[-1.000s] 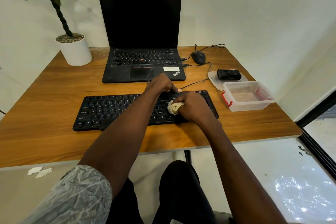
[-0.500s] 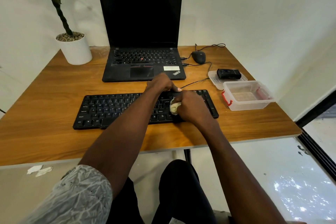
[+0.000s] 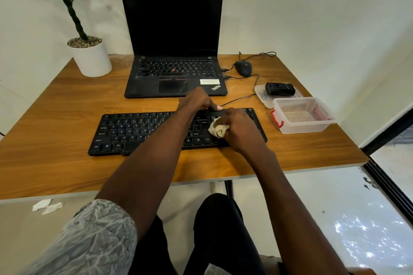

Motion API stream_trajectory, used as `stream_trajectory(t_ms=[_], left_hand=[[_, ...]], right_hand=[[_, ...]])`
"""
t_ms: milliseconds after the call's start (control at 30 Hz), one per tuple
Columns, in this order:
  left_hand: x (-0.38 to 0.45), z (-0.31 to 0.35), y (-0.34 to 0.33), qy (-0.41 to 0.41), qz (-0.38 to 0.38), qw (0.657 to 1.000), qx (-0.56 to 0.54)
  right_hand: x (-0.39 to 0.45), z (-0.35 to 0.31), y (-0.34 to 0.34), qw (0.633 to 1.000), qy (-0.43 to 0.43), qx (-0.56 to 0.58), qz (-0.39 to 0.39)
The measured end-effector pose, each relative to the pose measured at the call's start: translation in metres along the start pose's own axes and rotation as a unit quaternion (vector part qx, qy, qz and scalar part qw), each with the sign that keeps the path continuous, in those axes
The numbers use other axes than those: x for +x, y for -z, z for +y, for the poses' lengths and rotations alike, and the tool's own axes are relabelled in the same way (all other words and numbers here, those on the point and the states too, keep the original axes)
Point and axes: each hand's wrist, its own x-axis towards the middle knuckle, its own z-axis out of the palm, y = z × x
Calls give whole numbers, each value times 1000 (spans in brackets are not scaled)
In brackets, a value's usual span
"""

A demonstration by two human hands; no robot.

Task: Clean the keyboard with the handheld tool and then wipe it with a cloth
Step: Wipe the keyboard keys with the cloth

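A black keyboard (image 3: 138, 129) lies across the middle of the wooden desk (image 3: 55, 169). My right hand (image 3: 241, 129) presses a crumpled whitish cloth (image 3: 218, 129) onto the keys on the keyboard's right part. My left hand (image 3: 196, 100) grips the keyboard's far edge, thumb lying along it, just left of the right hand. A small black handheld device (image 3: 280, 88) rests on a clear lid at the right.
An open black laptop (image 3: 174, 51) stands behind the keyboard, with a wired mouse (image 3: 243, 68) to its right. A clear plastic box (image 3: 304, 116) with red clips sits right of the keyboard. A potted plant (image 3: 89, 56) stands at the back left corner.
The right hand with the cloth has shifted slightly on the right part of the keyboard. The left hand has stayed on the far edge.
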Motion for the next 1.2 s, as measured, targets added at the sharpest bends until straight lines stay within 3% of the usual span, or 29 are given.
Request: stream_trajectory(t_ms=[67,200,233,333,467,600,633,767,800,933,1133,1200], left_hand=[[-1,0,-1,-5,7,1000,3],[-6,-1,1,-2,20,1000,8],[-6,0,0,-1,18,1000,7],[-8,2,0,-1,11,1000,11],[-10,1,0,1,19,1000,14],[-11,3,0,8,22,1000,10],[-14,3,1,9,26,1000,9],[-17,3,4,3,23,1000,12],[-17,4,4,3,20,1000,11],[-16,3,4,2,16,1000,17],[-21,2,6,1,11,1000,10],[-22,3,7,0,6,1000,10]], right_hand=[[-5,-1,-4,1000,-3,-3,13],[-11,-6,14,987,41,13,-152],[-9,-6,15,989,35,16,-141],[1,-2,10,999,-13,46,-7],[10,0,17,995,-1,45,-86],[13,4,16,995,-62,75,6],[9,4,15,995,-61,76,0],[1,15,30,991,-42,53,-118],[4,17,32,989,-64,74,-108],[10,11,21,979,-138,137,64],[-14,21,36,982,-142,89,-83],[-8,21,38,981,-151,90,-86]])
